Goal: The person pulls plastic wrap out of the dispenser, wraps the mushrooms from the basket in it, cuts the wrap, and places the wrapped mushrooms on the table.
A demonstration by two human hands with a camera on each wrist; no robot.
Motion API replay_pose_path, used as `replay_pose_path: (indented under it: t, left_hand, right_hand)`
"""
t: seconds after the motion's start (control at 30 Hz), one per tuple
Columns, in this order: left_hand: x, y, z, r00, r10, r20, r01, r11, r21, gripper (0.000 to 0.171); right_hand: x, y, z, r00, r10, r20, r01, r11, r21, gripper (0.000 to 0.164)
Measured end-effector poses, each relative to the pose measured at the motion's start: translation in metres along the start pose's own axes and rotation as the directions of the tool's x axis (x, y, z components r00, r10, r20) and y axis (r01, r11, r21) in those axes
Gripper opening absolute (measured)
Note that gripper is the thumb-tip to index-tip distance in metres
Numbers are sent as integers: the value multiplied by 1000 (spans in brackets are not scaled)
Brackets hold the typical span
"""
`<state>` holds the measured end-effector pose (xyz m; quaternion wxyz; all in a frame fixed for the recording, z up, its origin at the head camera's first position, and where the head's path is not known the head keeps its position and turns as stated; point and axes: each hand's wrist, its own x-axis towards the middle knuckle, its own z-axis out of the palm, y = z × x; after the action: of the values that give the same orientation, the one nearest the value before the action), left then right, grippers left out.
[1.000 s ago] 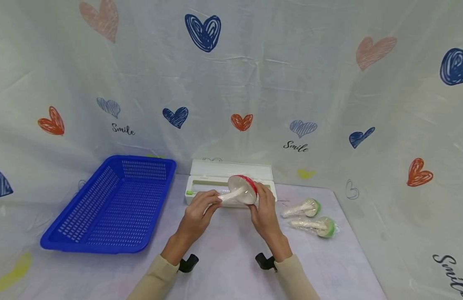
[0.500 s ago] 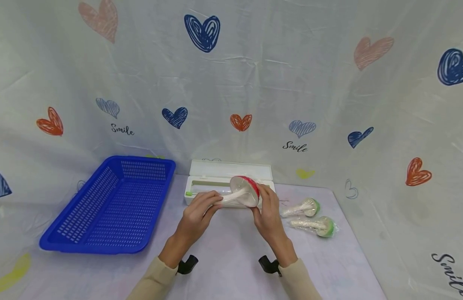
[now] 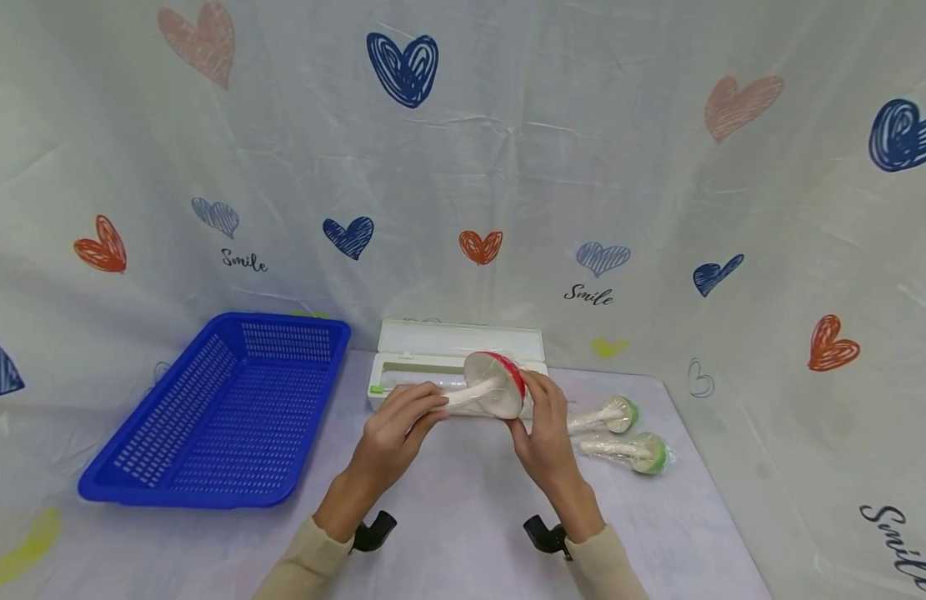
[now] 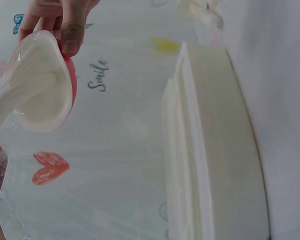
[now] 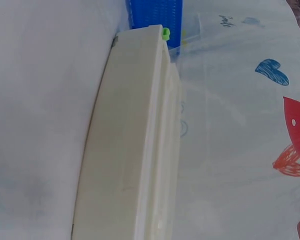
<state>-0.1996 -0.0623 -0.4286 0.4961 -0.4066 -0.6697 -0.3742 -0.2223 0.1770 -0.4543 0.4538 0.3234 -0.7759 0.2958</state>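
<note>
A toy mushroom with a white stem and a red cap (image 3: 502, 387) is held up on its side in front of the cling film dispenser (image 3: 387, 400). My left hand (image 3: 391, 429) pinches the stem's end between thumb and fingers. On the other side, my right hand (image 3: 547, 429) grips the cap by its edge, thumb below and fingers above. Clear film (image 4: 20, 200) shows around the stem in the left wrist view. Only a slice of the red cap with a white dot (image 5: 294, 125) enters the right wrist view.
The dispenser's white lid (image 3: 463, 337) stands raised at the back, with a green slider (image 3: 377, 389) at its left end. A blue basket (image 3: 312, 450) lies left. Two film-wrapped green-capped mushrooms (image 3: 620, 412) lie right. A heart-printed curtain (image 3: 523, 167) hangs behind the table.
Both hands keep hold of the mushroom. The cap and my right hand have shifted a little to the right, while my left hand has barely moved.
</note>
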Motion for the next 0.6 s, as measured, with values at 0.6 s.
replay_pose_path:
  t: [0.6]
  left_hand:
    - [-51,13,-12,957,-190,217,191,981,17,29]
  right_hand:
    - [-59,2,-9,969,45,244,-59,997,50,85]
